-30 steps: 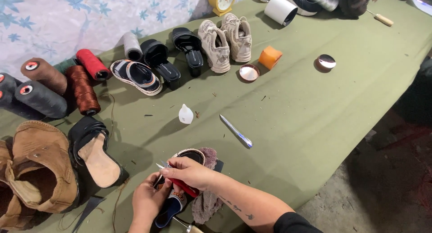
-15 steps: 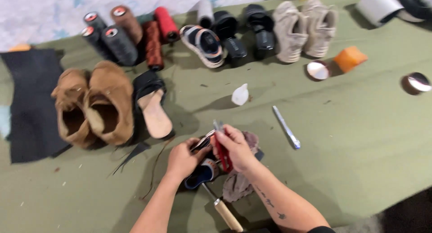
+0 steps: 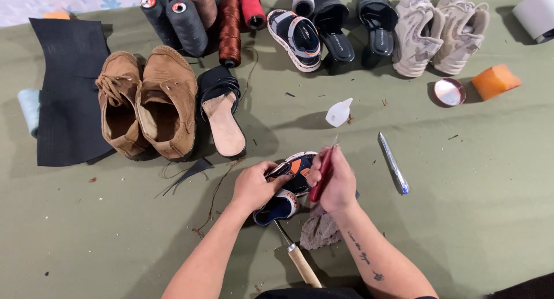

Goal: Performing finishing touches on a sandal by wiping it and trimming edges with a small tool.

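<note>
We have the small navy, orange and white sandal point(image 3: 291, 183) lying near the front middle of the olive-green bench point(image 3: 473, 218), and both hands are on it. Our left hand point(image 3: 254, 186) presses down on the sandal's near side with its grip curled around the edge, which seems meant to keep the shoe from sliding while the other hand works. Our right hand point(image 3: 334, 183) has its grip pinched tight around a red-handled tool point(image 3: 322, 175), held upright with its thin metal tip poking out above the fingers, close over the sandal's strap. A grey rag point(image 3: 318, 230) lies just under the right wrist, and a wooden-handled awl point(image 3: 300, 261) rests beside it, handle toward us, within easy reach. A silver pen-like tool point(image 3: 393, 163) lies to the right, apart from the hands, and a small white plastic piece point(image 3: 338, 112) sits farther up. To the left stand a pair of brown suede shoes point(image 3: 147, 105) and a black slide sandal point(image 3: 221, 111), lined up side by side like waiting work, next to a black rubber sheet point(image 3: 66, 91). Along the far edge, thread spools point(image 3: 199, 19) stand together, beside the matching striped sandal point(image 3: 296, 36), black sandals point(image 3: 352, 30) and beige sneakers point(image 3: 441, 33).
</note>
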